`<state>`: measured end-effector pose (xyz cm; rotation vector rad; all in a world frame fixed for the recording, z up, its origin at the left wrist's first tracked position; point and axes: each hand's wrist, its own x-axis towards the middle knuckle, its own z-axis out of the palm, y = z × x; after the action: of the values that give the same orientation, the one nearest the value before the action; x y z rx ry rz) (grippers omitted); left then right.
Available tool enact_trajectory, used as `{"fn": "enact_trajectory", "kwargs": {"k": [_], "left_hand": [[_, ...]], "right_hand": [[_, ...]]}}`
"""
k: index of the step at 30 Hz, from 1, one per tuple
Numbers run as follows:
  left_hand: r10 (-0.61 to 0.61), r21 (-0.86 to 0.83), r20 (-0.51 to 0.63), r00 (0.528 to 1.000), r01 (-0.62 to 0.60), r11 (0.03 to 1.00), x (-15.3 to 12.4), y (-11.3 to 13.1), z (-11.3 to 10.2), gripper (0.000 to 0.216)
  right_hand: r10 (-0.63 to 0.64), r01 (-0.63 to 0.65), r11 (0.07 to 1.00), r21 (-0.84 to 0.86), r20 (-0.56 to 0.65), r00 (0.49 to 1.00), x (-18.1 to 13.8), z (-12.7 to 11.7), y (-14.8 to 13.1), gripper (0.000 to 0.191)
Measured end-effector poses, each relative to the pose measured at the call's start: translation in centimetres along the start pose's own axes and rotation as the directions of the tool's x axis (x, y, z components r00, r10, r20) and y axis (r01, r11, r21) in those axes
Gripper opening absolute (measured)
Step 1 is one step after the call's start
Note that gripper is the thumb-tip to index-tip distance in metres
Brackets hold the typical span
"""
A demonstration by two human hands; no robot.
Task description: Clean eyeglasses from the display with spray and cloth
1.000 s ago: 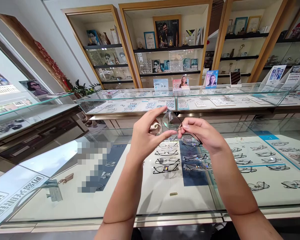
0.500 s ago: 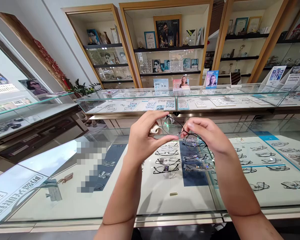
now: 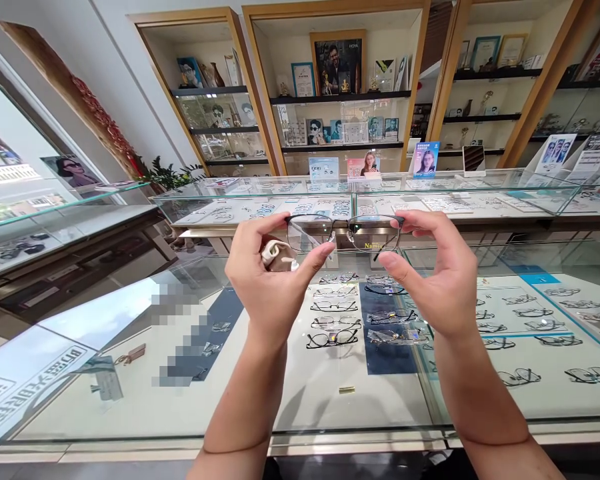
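I hold a pair of black-framed glasses [image 3: 344, 232] level in front of me, above a glass display counter [image 3: 130, 373]. My left hand [image 3: 267, 280] pinches the left end of the frame between thumb and fingers and also keeps a small beige cloth [image 3: 275, 255] tucked in its palm. My right hand [image 3: 437, 270] pinches the right end of the frame. The lenses face me, and a small printed label shows on the right lens.
Under the counter glass lie several rows of glasses [image 3: 333, 323] on white and blue trays. A second glass counter [image 3: 360, 200] stands behind, with wooden shelving [image 3: 337, 87] of pictures and trophies. A small brass piece [image 3: 347, 389] lies near the counter's front.
The glasses went from tilted, pinched at the bridge by my right hand while my left rubbed a lens, to held level and higher, one hand at each end.
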<state>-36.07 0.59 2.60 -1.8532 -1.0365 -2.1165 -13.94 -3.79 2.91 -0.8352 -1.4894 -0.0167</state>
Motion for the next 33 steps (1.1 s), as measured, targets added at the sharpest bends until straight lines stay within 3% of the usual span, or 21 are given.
{"fn": "enact_trajectory", "kwargs": {"k": [12,33], "left_hand": [[0.077,0.04,0.07,0.995,-0.08,0.996,0.2,-0.2,0.0,0.055],[0.113,0.054,0.0,0.994,-0.113,0.992,-0.5,0.1,0.9,0.05]], "right_hand": [[-0.024,0.018,0.994,-0.104,-0.059,0.998,0.4,-0.1,1.2,0.041],[0.176,-0.17,0.977,-0.129,0.037,0.984,0.6,-0.4,2.4,0.05]]}}
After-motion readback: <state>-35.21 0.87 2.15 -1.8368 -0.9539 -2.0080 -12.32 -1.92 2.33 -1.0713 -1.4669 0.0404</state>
